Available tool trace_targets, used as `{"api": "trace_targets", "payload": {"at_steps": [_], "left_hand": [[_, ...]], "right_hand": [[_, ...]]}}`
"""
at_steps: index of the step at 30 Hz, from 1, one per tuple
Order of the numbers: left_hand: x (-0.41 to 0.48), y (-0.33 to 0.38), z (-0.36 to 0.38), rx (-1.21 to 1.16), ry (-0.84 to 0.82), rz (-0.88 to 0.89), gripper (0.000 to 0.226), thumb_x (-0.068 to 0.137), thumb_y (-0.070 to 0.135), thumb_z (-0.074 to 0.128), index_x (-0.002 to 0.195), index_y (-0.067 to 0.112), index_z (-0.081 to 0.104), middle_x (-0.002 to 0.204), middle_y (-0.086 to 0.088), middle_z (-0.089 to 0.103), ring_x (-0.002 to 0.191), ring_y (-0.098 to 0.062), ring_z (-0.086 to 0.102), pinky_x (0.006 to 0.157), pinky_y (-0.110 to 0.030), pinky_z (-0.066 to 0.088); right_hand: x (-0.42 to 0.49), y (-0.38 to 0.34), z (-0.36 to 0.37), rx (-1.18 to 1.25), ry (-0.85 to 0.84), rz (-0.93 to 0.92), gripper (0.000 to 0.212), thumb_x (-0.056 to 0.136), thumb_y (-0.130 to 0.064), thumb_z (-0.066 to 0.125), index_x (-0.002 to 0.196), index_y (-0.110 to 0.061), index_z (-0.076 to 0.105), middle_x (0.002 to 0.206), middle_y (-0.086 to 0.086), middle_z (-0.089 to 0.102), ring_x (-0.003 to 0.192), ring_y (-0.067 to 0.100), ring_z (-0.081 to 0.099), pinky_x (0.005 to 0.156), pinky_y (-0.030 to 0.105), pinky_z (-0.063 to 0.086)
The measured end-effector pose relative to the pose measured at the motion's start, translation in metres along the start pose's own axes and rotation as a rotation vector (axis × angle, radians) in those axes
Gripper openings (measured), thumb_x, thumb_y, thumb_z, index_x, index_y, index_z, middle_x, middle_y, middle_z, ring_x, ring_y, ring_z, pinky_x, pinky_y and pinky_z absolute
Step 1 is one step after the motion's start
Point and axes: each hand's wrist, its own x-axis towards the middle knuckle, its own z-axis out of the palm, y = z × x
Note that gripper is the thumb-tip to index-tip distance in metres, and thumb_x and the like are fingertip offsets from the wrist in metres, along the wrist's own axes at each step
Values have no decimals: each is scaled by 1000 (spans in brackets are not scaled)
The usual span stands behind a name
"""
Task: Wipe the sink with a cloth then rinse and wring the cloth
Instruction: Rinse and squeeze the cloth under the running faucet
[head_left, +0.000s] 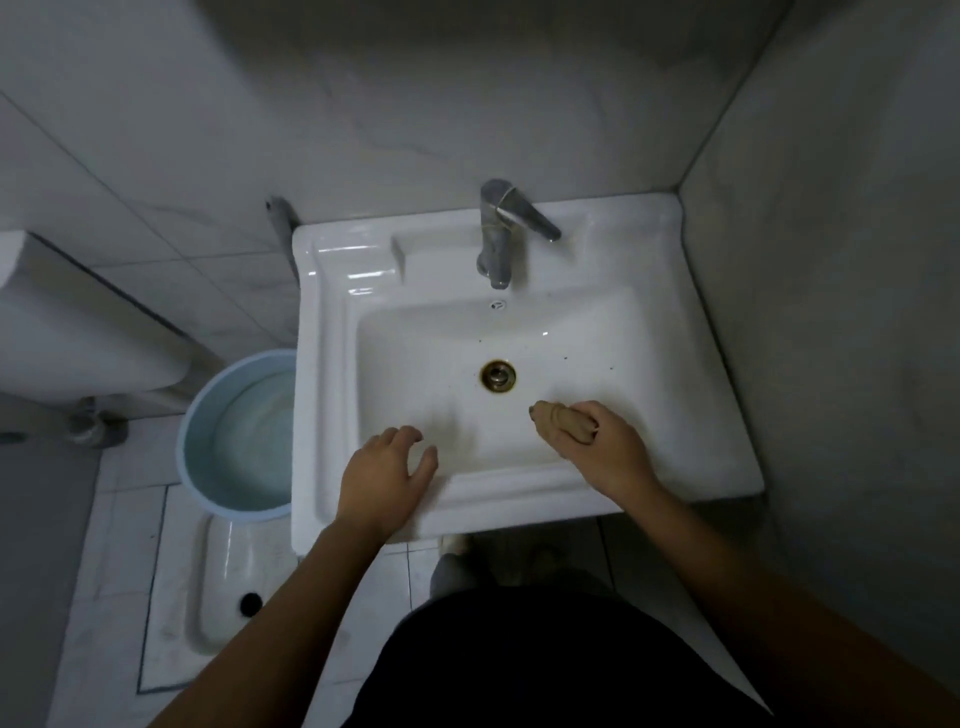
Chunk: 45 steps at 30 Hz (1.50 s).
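over sink (332, 364), right hand (597, 447) grips cloth (558, 418) — left hand (387, 470) loose

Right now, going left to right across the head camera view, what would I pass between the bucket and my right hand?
blue bucket → left hand → drain → cloth → right hand, which grips the cloth

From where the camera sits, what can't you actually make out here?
Head view only.
Cloth: mostly hidden inside the right hand; size unclear.
Left hand: fingertips blurred; contact with the sink rim uncertain.
Bucket: right side hidden behind the sink.
Dark specks in the sink: too small to identify.
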Motion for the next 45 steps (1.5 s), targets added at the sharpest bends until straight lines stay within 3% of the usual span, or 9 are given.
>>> {"api": "trace_targets", "payload": {"at_steps": [10, 14, 16, 20, 25, 38, 45], "left_hand": [[158, 99, -82, -78, 314, 323, 51, 91, 49, 58, 130, 15, 59, 131, -7, 62, 114, -28, 60, 89, -39, 53], [200, 136, -87, 90, 311, 477, 59, 88, 49, 60, 134, 11, 58, 141, -15, 56, 126, -34, 54, 98, -42, 48], [214, 147, -80, 134, 302, 515, 57, 86, 49, 63, 126, 9, 63, 135, -17, 58, 128, -35, 54, 99, -43, 49], [222, 155, -60, 173, 312, 477, 52, 85, 53, 65, 113, 10, 66, 123, -14, 60, 122, -34, 55, 94, -43, 51], [224, 160, -55, 229, 368, 418, 50, 92, 55, 58, 114, 11, 66, 123, -13, 61, 117, -32, 56, 90, -38, 52], [227, 164, -68, 234, 336, 423, 48, 98, 47, 55, 114, 3, 65, 125, -22, 61, 112, -41, 56, 94, -44, 49], [228, 163, -79, 104, 286, 379, 45, 99, 46, 54, 124, 10, 61, 133, -12, 59, 119, -32, 53, 94, -38, 46]], "right_hand": [[43, -37, -9, 136, 109, 59, 34, 68, -60, 67, 93, -37, 62, 87, -13, 72, 84, 10, 69, 85, 40, 58], [57, -47, -16, 161, 127, 61, 36, 61, -60, 65, 89, -37, 62, 82, -12, 73, 80, 7, 70, 80, 36, 59], [65, -47, -21, 172, 129, 70, 33, 62, -57, 66, 89, -39, 62, 80, -16, 73, 77, 2, 69, 78, 32, 59], [77, -40, -28, 164, 103, 65, 23, 64, -55, 67, 85, -50, 59, 80, -29, 70, 73, -6, 67, 73, 25, 56], [81, -27, -33, 132, 70, 78, 25, 67, -54, 66, 88, -42, 59, 81, -14, 72, 77, 3, 69, 75, 31, 57], [84, -10, -48, 186, 51, 78, 28, 67, -49, 66, 89, -33, 64, 83, -10, 73, 80, 9, 71, 80, 44, 60], [79, -11, -50, 178, 39, 70, 30, 65, -51, 66, 90, -36, 63, 84, -12, 72, 80, 9, 70, 79, 41, 60]]}}
